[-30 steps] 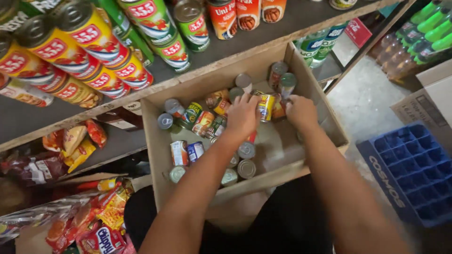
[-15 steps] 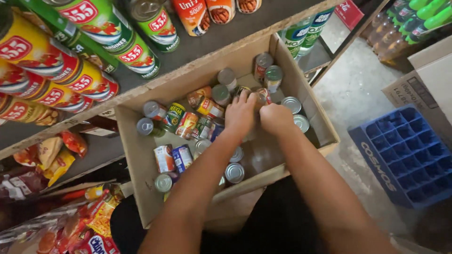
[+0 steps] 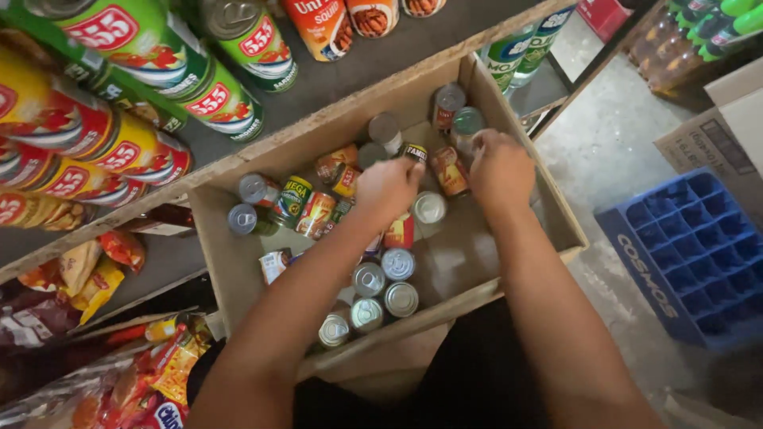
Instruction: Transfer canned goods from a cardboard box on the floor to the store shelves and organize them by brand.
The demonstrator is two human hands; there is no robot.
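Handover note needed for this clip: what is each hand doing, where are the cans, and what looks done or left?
Left hand: down in the cardboard box, fingers closed over cans near the middle; the exact grip is hidden.
Right hand: at the far right of the box, fingers curled among the cans there; what it holds cannot be told.
Cans: a loose jumble at the back of the box, a few upright silver-topped cans at the front, bare cardboard on the right.
Done: green and yellow cans lie on the shelf above.
Left: many cans lie in the box.
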